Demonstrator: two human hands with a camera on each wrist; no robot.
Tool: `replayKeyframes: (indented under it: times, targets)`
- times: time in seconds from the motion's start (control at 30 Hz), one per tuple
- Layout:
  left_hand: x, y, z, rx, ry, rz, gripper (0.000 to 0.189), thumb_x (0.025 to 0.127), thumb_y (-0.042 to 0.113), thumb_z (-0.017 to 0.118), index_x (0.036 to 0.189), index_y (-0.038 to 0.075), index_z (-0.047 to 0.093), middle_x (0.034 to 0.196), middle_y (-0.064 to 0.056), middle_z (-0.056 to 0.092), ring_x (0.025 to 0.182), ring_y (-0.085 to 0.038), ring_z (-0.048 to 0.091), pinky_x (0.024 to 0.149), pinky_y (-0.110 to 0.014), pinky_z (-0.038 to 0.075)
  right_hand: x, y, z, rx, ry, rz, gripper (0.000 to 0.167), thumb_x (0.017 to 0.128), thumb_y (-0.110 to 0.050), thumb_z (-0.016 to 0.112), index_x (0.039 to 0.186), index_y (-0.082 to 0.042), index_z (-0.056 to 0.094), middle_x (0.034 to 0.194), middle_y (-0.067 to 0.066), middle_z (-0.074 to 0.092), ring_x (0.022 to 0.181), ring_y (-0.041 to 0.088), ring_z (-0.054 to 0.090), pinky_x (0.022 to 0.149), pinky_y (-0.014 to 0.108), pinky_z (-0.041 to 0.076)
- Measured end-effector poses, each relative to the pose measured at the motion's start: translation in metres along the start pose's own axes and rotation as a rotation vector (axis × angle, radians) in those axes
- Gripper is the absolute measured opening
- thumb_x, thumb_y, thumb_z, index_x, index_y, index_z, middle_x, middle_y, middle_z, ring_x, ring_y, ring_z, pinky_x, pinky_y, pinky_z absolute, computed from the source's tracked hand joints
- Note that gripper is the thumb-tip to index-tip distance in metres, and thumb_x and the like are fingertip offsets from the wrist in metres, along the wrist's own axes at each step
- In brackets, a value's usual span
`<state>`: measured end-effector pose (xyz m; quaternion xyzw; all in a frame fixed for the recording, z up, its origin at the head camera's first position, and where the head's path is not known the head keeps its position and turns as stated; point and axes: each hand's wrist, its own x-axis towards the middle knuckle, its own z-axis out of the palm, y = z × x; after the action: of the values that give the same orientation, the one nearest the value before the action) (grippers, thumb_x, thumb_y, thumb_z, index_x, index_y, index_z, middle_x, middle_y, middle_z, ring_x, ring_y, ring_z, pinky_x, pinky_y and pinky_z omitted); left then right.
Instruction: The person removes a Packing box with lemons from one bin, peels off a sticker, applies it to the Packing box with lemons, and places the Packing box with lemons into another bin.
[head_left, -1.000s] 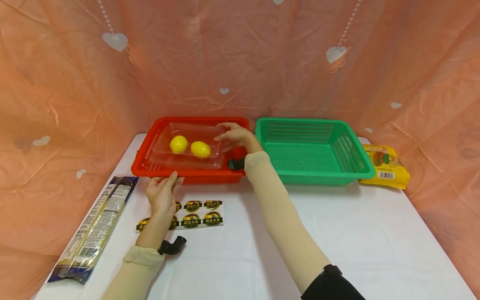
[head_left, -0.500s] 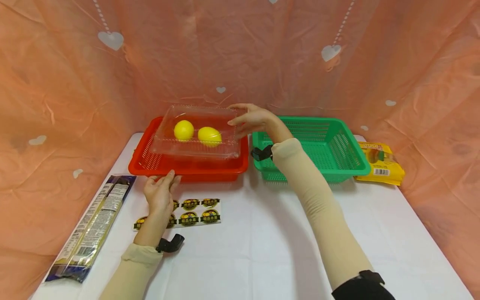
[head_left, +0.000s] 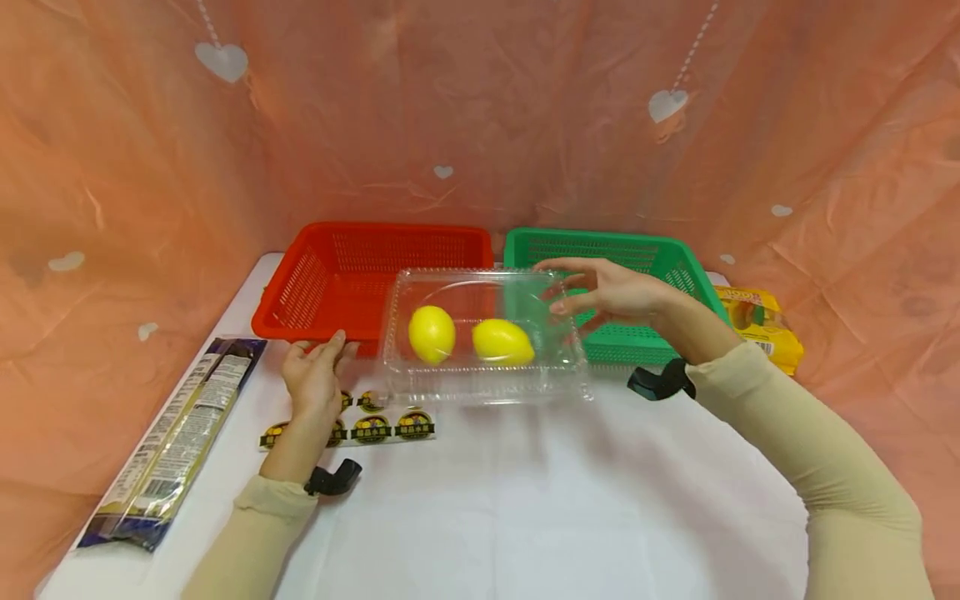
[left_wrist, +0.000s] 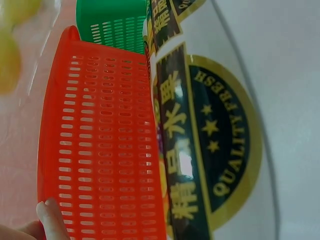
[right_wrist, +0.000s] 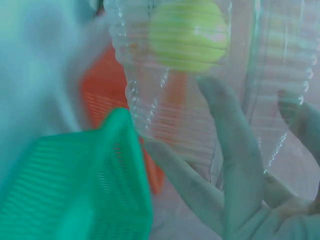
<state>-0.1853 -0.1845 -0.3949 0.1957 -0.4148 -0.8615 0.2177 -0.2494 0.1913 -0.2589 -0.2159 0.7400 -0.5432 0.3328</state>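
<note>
A clear plastic clamshell container (head_left: pixel 480 385) with two yellow lemons (head_left: pixel 432 335) inside hangs above the table, in front of the two baskets. My right hand (head_left: pixel 626 293) holds it by its right end, fingers spread around the side; the right wrist view shows the fingers (right_wrist: pixel 232 150) against the ribbed plastic. At the front rim of the red basket (head_left: pixel 300 287), my left hand (head_left: pixel 313 379) pinches the edge. In the left wrist view its fingertips (left_wrist: pixel 50 217) lie over that rim. Beneath the left hand is a sheet of round fruit stickers (head_left: pixel 393 427), partly covered by the forearm.
A green basket (head_left: pixel 622 354) stands right of the red one, partly behind the right hand. A yellow bag (head_left: pixel 776 337) lies at its far side. Long blue-and-gold packaging (head_left: pixel 172 442) lies along the table's left edge. A peach curtain (head_left: pixel 480 108) hangs behind.
My right hand has lifted the container of lemons out of the red basket and brought it right and toward me. The left hand has stayed at the basket rim.
</note>
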Motion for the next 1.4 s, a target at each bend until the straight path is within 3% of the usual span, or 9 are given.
replayKeyframes:
  times: [0.17, 0.37, 0.6, 0.83, 1.17, 1.3, 1.33, 1.4]
  targets:
    - [0.001, 0.003, 0.003, -0.012, -0.013, 0.023, 0.025, 0.089, -0.012, 0.064, 0.102, -0.005, 0.044, 0.073, -0.006, 0.063, 0.063, -0.015, 0.071, 0.064, -0.027, 0.059, -0.033, 0.03, 0.011, 0.015, 0.025, 0.004, 0.07, 0.097, -0.006, 0.064, 0.156, -0.009, 0.027, 0.147, 0.029, 0.037, 0.12, 0.043, 0.058, 0.082, 0.055, 0.057]
    - [0.001, 0.003, 0.003, -0.04, -0.017, 0.038, 0.025, 0.088, -0.013, 0.065, 0.101, -0.008, 0.045, 0.073, -0.008, 0.065, 0.062, -0.016, 0.071, 0.064, -0.029, 0.059, -0.051, 0.065, 0.023, 0.074, 0.048, -0.006, 0.071, 0.096, -0.004, 0.065, 0.156, -0.005, 0.026, 0.147, 0.03, 0.035, 0.12, 0.045, 0.056, 0.077, 0.053, 0.058]
    - [0.002, 0.005, 0.001, -0.057, 0.009, -0.005, 0.026, 0.088, -0.014, 0.064, 0.102, -0.007, 0.043, 0.071, -0.008, 0.065, 0.063, -0.018, 0.072, 0.063, -0.029, 0.059, -0.057, 0.098, 0.025, 0.084, 0.073, -0.006, 0.073, 0.095, -0.005, 0.065, 0.156, -0.003, 0.024, 0.149, 0.034, 0.03, 0.121, 0.045, 0.057, 0.072, 0.041, 0.06]
    - [0.0, 0.007, 0.001, -0.038, -0.005, -0.027, 0.033, 0.087, -0.009, 0.069, 0.107, -0.007, 0.043, 0.079, -0.009, 0.064, 0.065, -0.017, 0.072, 0.065, -0.028, 0.059, -0.055, 0.119, 0.025, 0.102, 0.08, 0.0, 0.074, 0.094, -0.003, 0.065, 0.155, 0.001, 0.023, 0.147, 0.035, 0.029, 0.11, 0.044, 0.059, 0.074, 0.044, 0.06]
    - [-0.002, 0.009, 0.002, -0.049, -0.012, -0.079, 0.027, 0.088, -0.011, 0.066, 0.102, -0.005, 0.044, 0.083, -0.009, 0.063, 0.066, -0.018, 0.072, 0.067, -0.029, 0.059, -0.054, 0.134, 0.027, 0.123, 0.08, 0.019, 0.076, 0.094, -0.003, 0.067, 0.155, 0.001, 0.023, 0.147, 0.035, 0.03, 0.102, 0.042, 0.061, 0.07, 0.041, 0.061]
    - [-0.005, 0.018, -0.007, -0.039, -0.082, -0.127, 0.015, 0.091, -0.009, 0.063, 0.099, -0.007, 0.051, 0.087, -0.011, 0.063, 0.071, -0.022, 0.073, 0.072, -0.03, 0.059, -0.053, 0.135, 0.028, 0.123, 0.08, 0.024, 0.077, 0.094, -0.004, 0.067, 0.156, -0.001, 0.022, 0.148, 0.035, 0.029, 0.107, 0.045, 0.059, 0.072, 0.043, 0.061]
    - [-0.006, 0.021, -0.013, -0.029, -0.13, -0.148, 0.011, 0.093, -0.008, 0.062, 0.1, -0.005, 0.054, 0.087, -0.011, 0.065, 0.074, -0.022, 0.074, 0.074, -0.031, 0.059, -0.053, 0.134, 0.028, 0.122, 0.079, 0.024, 0.077, 0.094, -0.004, 0.067, 0.157, -0.002, 0.022, 0.148, 0.035, 0.029, 0.109, 0.045, 0.058, 0.072, 0.044, 0.061]
    - [-0.006, 0.031, -0.028, 0.079, -0.26, -0.167, 0.005, 0.096, -0.003, 0.061, 0.101, -0.003, 0.06, 0.088, -0.009, 0.07, 0.079, -0.021, 0.074, 0.078, -0.03, 0.058, -0.052, 0.134, 0.028, 0.114, 0.077, 0.024, 0.078, 0.094, -0.005, 0.067, 0.157, -0.002, 0.021, 0.148, 0.034, 0.029, 0.11, 0.046, 0.057, 0.073, 0.044, 0.06]
